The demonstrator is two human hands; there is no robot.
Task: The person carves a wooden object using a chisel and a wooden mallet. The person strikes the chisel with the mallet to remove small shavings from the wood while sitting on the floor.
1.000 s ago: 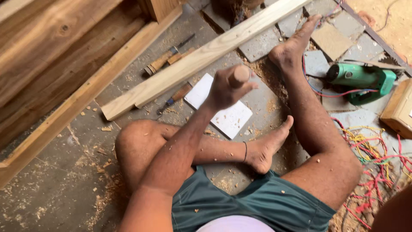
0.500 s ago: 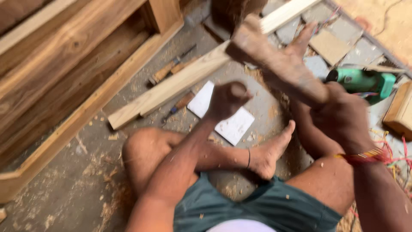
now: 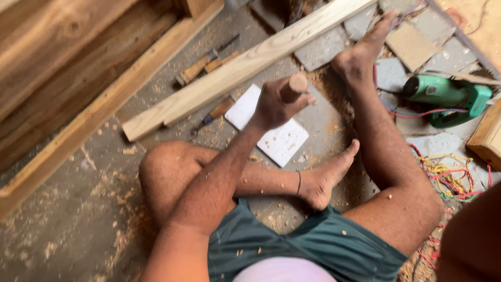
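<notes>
Heavy brown timber beams (image 3: pixel 78 68) lie stacked along the left, smooth-faced and knotty. They sit on a grey concrete floor (image 3: pixel 68 219) dusted with sawdust and chips. A long pale plank (image 3: pixel 245 65) runs diagonally across the floor, square-edged and rough at its near end. The person sits cross-legged behind it, one foot (image 3: pixel 360 52) stretched out near the plank's far part, though I cannot tell whether it presses on the wood. To the right rests a green plastic power tool (image 3: pixel 449 94) with a red cord, and below it a tangle of coloured wires (image 3: pixel 443 172). A flat white square sheet (image 3: pixel 282 141), probably tile or board, lies on the floor just under the raised hand. The left hand (image 3: pixel 274 104) is closed in a fist around a round wooden handle (image 3: pixel 295 86), its blunt end standing clear above the knuckles. The lower end is hidden by the hand, so what kind of tool it is stays uncertain. The handle is held above the sheet and just on the near side of the plank, apparently poised rather than biting into anything. Working it on the plank would call for a firm grip and a steady, upright handle. The right hand is out of view, with only a dark blur of arm at the lower right edge. Two small wooden-handled hand tools (image 3: pixel 201 65) lie beyond the plank, and another (image 3: pixel 214 112) beside the sheet.
</notes>
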